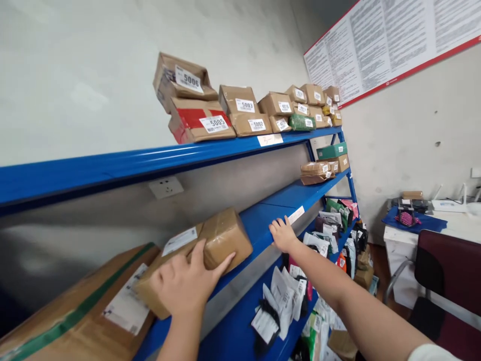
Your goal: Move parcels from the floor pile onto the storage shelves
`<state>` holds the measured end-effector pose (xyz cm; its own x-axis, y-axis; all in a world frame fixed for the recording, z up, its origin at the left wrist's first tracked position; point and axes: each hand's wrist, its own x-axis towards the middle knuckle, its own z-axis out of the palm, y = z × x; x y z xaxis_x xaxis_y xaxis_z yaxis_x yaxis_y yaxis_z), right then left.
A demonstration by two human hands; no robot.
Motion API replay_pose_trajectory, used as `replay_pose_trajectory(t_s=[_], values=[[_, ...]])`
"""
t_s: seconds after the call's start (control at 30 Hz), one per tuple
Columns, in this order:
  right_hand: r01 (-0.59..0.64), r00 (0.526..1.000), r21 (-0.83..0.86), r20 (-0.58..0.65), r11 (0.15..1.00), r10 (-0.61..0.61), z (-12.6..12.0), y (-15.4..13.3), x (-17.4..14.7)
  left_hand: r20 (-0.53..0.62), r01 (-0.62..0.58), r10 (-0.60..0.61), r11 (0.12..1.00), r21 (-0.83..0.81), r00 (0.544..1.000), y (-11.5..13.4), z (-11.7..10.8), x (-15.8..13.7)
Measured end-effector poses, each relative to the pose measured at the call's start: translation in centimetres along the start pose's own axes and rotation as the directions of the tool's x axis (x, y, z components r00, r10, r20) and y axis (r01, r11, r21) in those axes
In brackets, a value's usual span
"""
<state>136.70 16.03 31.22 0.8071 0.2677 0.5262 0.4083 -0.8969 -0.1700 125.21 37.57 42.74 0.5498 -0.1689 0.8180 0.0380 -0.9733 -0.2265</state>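
Head view | my left hand (184, 286) spread flat over taped brown parcel (199, 255) on blue shelf (263, 220), not clamped | right hand (282, 234) rests open on shelf edge, well right | parcel looks light, stiff, slick tape; hold both ends.

Left hand (186, 286) is reaching up from the bottom edge, forearm bare and rising near vertical, back of the hand facing the camera. Fingers are spreading wide and pressing flat, thumb angling out to the right, palm lying against what it is touching, not curling closed. Right hand (282, 234) is extending forward and left at the end of a long bare forearm entering from the lower right corner, white short sleeve showing at the shoulder. Palm is facing down, fingers straight and together, fingertips resting on an edge, nothing clamped in it.
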Motion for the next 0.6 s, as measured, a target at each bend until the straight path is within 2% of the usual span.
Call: replay_pose_trajectory(t_s=[0.4,0.47,0.53,0.6], values=[[0.019,1.0,-0.072,0.012,0.997,-0.018,-1.2,-0.6,0.0,-0.147,-0.107,0.119,0.991,0.086,0.982,-1.0,1.2,-0.2],[0.07,0.997,-0.048,0.016,0.996,-0.07,-2.5,-0.5,-0.1,-0.171,-0.109,0.124,0.99,0.094,0.977,-1.2,1.6,-0.2],[0.094,0.995,0.061,0.008,0.994,-0.095,-4.8,0.3,0.5,-0.193,-0.108,0.124,0.99,0.092,0.973,-1.6,2.1,-0.2],[0.057,0.998,0.17,-0.043,0.984,-0.05,-8.0,2.2,2.0,-0.216,-0.096,0.109,0.993,0.072,0.97,-2.3,2.7,-0.2]])
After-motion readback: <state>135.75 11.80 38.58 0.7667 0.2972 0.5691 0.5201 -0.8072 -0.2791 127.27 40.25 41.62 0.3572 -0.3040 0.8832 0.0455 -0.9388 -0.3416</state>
